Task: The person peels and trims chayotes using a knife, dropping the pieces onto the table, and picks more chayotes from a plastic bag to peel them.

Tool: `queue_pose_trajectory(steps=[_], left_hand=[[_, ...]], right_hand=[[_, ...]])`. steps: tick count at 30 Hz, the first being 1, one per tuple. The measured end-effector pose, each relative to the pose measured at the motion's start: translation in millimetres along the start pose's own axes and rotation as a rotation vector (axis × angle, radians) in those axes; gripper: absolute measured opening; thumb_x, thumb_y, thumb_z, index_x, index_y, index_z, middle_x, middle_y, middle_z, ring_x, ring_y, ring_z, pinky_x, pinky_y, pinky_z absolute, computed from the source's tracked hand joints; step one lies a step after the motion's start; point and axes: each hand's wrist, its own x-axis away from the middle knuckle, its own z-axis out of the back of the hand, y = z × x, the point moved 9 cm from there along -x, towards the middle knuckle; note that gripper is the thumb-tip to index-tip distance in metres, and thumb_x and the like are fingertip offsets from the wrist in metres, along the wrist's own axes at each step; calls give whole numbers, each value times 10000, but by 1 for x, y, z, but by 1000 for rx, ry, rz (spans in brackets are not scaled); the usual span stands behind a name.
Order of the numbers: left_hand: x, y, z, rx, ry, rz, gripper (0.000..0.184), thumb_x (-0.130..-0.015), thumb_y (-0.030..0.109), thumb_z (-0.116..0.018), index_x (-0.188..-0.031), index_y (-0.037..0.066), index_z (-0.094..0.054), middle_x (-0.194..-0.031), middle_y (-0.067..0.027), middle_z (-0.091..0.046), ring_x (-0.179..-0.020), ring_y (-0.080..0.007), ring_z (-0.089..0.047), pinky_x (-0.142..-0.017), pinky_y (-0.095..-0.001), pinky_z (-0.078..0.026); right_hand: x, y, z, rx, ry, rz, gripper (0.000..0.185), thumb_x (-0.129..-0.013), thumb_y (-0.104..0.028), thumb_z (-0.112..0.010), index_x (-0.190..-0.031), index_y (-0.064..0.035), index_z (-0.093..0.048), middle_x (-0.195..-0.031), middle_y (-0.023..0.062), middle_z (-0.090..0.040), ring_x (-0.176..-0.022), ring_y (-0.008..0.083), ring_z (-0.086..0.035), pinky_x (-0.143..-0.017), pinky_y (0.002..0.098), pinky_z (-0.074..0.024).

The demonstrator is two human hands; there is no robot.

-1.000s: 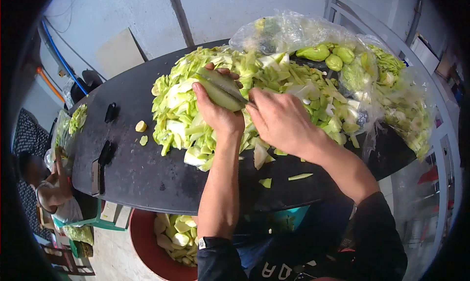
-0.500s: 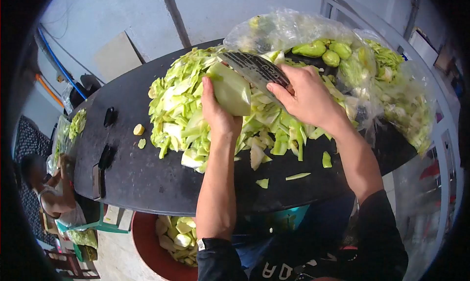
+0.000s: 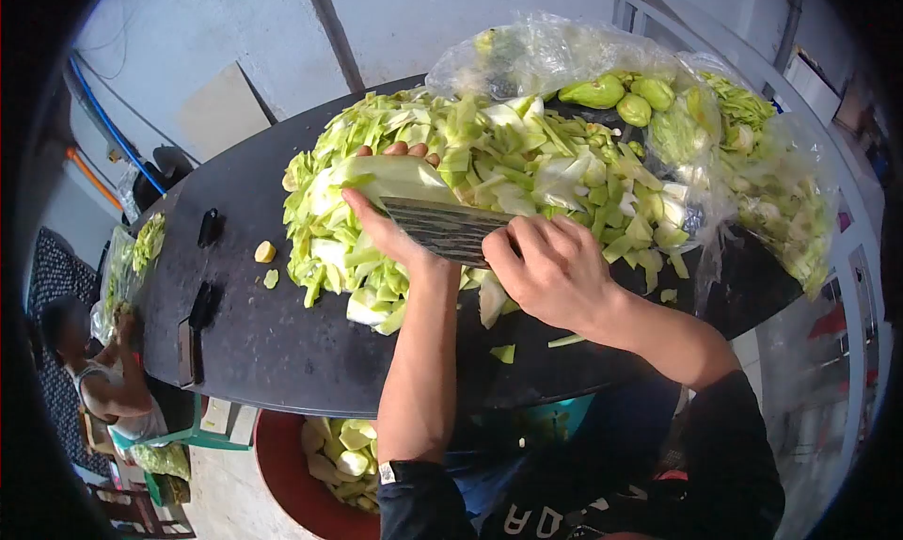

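Note:
My left hand (image 3: 397,231) holds a pale green peeled vegetable (image 3: 406,179) above the heap, palm up, with its fingertips showing at the far side. My right hand (image 3: 548,265) is closed around the handle end of a wide dark knife (image 3: 450,230). The blade lies across the near side of the vegetable, over my left palm. Behind and around both hands spreads a big heap of green peelings (image 3: 353,150) on the black table (image 3: 273,338).
Whole green vegetables (image 3: 632,98) and clear plastic bags (image 3: 564,55) lie at the back right. Two black objects (image 3: 211,228) (image 3: 191,338) sit on the left. Below the table edge stands a red tub (image 3: 282,465) of pieces. Another person (image 3: 118,389) sits at far left.
The knife has swung down from above the vegetable to lie across its near side. My right hand has moved down and nearer, and my left hand has tilted the vegetable flatter.

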Motion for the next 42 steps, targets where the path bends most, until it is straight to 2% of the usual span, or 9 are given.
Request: queue_pose_trajectory(steps=[10,15,19,23,29,34,36,39,42], left_hand=[[7,7,-10,-216,21,-58,597,-1035,578,-343,-1352,78,-419,-1103,-153,-603,-978,-293,-614,-851,-423,-514],[4,6,-16,-269,-58,-28,600,-1038,556,-354,-1339,47,-451,-1083,-152,-618,-939,-294,-629,-835,-414,-514],[10,-6,-20,-292,-25,30,575,-1042,524,-297,-1352,80,-490,-1098,-144,-637,-996,-318,-607,-900,-453,-487],[10,-7,-14,-140,84,152,577,-1031,524,-325,-1354,73,-486,-1135,-150,-622,-1026,-316,-594,-910,-453,-487],[8,-22,-23,188,-191,384,563,-1006,493,-417,-1349,50,-475,-1156,-173,-577,-1023,-326,-563,-888,-464,-509],[12,-27,-33,91,-284,448,558,-993,465,-464,-1350,36,-480,-1138,-181,-586,-985,-323,-585,-864,-451,-522],[11,-33,-24,-247,-229,453,604,-995,537,-437,-1341,44,-491,-1078,-186,-633,-972,-326,-625,-790,-437,-540],[16,-38,-24,-319,-216,536,619,-1007,532,-432,-1364,32,-506,-1108,-172,-656,-981,-278,-645,-799,-423,-543],[15,-39,-21,-379,-189,501,629,-1012,527,-436,-1371,19,-524,-1126,-153,-663,-969,-234,-652,-806,-409,-545]], right_hand=[[-5,10,-11,-36,-30,-42,115,-784,-118,-637,-833,-65,-547,-691,63,-559,-582,208,-635,-523,333,-517],[-8,49,-11,-522,-64,-293,103,-858,-100,-635,-876,-27,-565,-716,149,-628,-642,340,-669,-548,429,-527],[-2,57,-15,-427,-36,-344,126,-917,-132,-621,-895,-18,-572,-735,170,-645,-643,393,-644,-570,459,-520],[0,65,-7,-543,-18,-390,133,-914,-130,-630,-889,-14,-571,-732,175,-642,-634,390,-641,-559,458,-504],[8,95,8,-602,74,-534,165,-901,-115,-665,-841,0,-563,-708,167,-624,-599,363,-628,-530,439,-476],[11,96,21,-369,174,-375,175,-879,-108,-693,-846,-2,-556,-678,148,-599,-599,351,-622,-535,423,-467],[9,83,24,-321,143,-239,173,-870,-113,-704,-843,-3,-573,-675,147,-594,-605,355,-621,-539,431,-459],[12,91,11,-585,-21,-351,183,-867,-114,-710,-826,7,-580,-664,152,-590,-592,364,-602,-540,421,-462],[15,97,5,-765,-198,-503,204,-883,-129,-714,-836,40,-610,-635,142,-598,-551,229,-591,-537,386,-462]])
